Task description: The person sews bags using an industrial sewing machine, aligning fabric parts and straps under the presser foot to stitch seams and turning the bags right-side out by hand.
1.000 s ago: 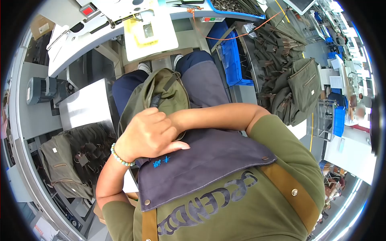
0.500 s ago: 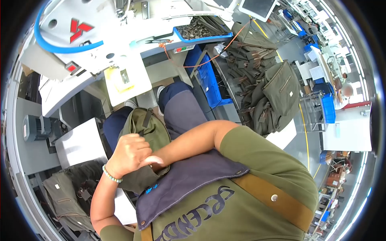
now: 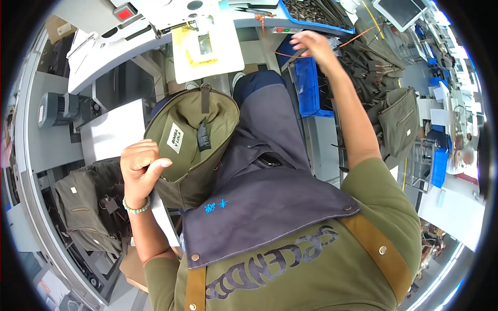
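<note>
An olive-green bag (image 3: 189, 176) stands on my lap with its mouth towards me. A white label (image 3: 175, 138) and a small dark label (image 3: 203, 136) show on its lining. A short strap (image 3: 205, 99) lies at the far rim. My left hand (image 3: 141, 168) is closed on the near left rim, thumb out to the right. My right hand (image 3: 314, 49) is stretched far forward, above the blue bin (image 3: 306, 85) and close to the bench edge. Its fingers are apart. Whether the small dark piece beside them is touched, I cannot tell.
Ahead is a sewing machine with a yellow-and-white plate (image 3: 228, 54). A blue-rimmed tray (image 3: 316, 23) of small dark parts sits beyond my right hand. More olive bags lie piled at right (image 3: 399, 116) and left (image 3: 85, 207). An orange cord (image 3: 358, 37) crosses at right.
My right hand has come away from the bag and reached forward to the right. The bag's mouth now faces me, with its lining and labels showing. The view has shifted.
</note>
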Available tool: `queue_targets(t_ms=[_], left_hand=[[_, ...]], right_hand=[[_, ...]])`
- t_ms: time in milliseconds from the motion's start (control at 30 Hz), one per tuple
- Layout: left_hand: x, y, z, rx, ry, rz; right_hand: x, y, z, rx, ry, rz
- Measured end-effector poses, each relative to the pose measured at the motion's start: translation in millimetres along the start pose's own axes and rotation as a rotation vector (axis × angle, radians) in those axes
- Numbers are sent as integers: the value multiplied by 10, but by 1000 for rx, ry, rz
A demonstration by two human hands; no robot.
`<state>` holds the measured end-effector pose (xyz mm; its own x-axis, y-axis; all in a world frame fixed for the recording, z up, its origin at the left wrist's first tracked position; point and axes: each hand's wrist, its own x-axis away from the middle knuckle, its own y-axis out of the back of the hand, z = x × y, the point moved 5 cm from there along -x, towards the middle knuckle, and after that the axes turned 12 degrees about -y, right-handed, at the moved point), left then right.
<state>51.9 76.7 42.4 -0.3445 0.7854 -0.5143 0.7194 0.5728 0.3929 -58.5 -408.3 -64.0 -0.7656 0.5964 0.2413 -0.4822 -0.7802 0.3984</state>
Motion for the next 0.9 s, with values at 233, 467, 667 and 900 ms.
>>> queue_targets(t_ms=[233,467,667,900], left_hand=[[23,-1,44,-25,42,-36],[-25,-46,32,-36,73,-85],[-72,-82,20,-80,92,-64],[-12,-66,80,18,136,-85]], right_hand=[[-801,1456,-353,255,188,-646],[-1415,1629,-355,1026,155,-706],[-1219,1484,-136,963,137,-759],[14,-690,252,358,-232,255]])
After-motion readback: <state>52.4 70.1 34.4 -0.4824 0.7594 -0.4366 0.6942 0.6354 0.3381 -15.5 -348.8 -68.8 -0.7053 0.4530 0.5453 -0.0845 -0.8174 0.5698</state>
